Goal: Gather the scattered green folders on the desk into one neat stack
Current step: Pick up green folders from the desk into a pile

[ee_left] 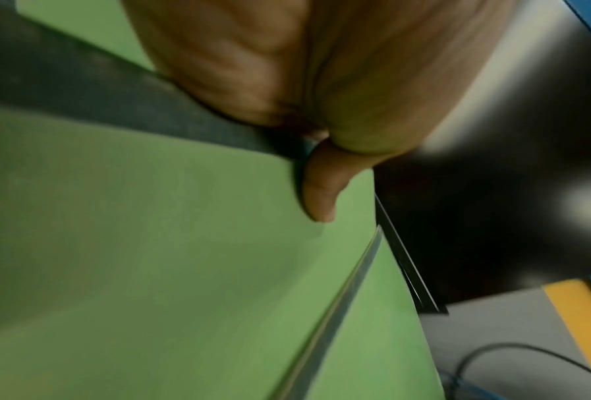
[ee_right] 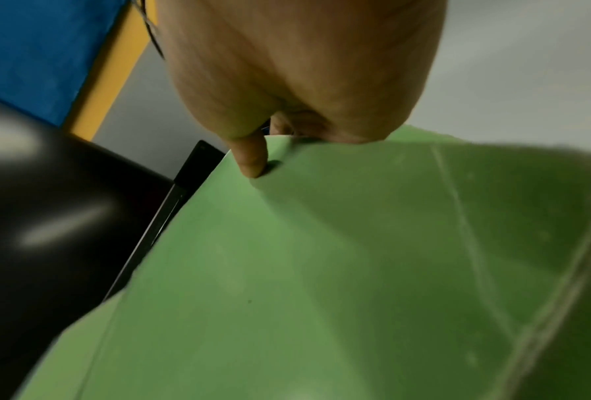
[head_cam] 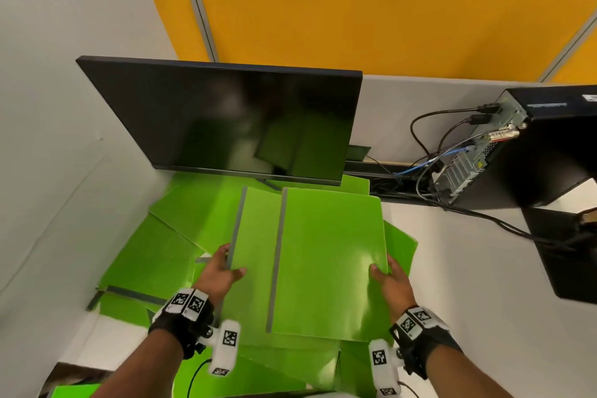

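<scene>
Two green folders with grey spines are held up above the desk, overlapping: the top folder [head_cam: 329, 255] lies to the right over the lower folder [head_cam: 255, 236]. My left hand [head_cam: 223, 268] pinches the lower folder's left, spine edge, thumb on top. My right hand [head_cam: 387, 278] pinches the top folder's right edge, thumb on top. The left wrist view shows the thumb [ee_left: 321, 189] pressed on a green cover [ee_left: 150, 243]; the right wrist view shows a thumb [ee_right: 251, 157] on a green cover [ee_right: 321, 270]. Several more green folders [head_cam: 155, 255] lie scattered beneath on the desk.
A black monitor [head_cam: 232, 119] stands just behind the folders. A black computer tower [head_cam: 529, 145] with cables [head_cam: 429, 152] sits at the right. Grey partition walls [head_cam: 64, 107] close the left side and the back. A folder [head_cam: 400, 242] pokes out at the right of the pile.
</scene>
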Action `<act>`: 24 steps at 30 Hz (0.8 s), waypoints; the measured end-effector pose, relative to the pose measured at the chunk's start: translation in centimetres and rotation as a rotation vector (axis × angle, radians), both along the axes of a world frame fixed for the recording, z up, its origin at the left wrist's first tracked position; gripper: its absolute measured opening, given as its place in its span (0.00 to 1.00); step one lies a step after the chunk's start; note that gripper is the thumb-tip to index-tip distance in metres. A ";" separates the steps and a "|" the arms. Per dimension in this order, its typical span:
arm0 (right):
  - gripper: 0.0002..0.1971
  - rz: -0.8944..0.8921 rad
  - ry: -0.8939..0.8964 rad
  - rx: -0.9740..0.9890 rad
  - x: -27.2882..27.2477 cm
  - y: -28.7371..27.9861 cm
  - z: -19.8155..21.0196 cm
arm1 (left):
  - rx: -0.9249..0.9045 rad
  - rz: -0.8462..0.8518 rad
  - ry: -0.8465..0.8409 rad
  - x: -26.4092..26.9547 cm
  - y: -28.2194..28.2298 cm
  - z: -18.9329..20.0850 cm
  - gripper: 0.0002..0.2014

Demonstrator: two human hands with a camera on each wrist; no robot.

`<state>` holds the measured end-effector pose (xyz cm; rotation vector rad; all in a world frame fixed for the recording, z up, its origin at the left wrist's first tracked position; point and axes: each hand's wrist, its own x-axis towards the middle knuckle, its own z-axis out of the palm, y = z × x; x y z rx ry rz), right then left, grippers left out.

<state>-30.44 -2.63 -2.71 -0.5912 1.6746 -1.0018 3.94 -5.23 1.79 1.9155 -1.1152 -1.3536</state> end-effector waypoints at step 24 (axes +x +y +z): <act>0.34 -0.378 -0.263 -0.018 -10.0 6.1 -0.4 | -0.005 -0.586 -0.849 -14.2 -1.8 -3.5 0.45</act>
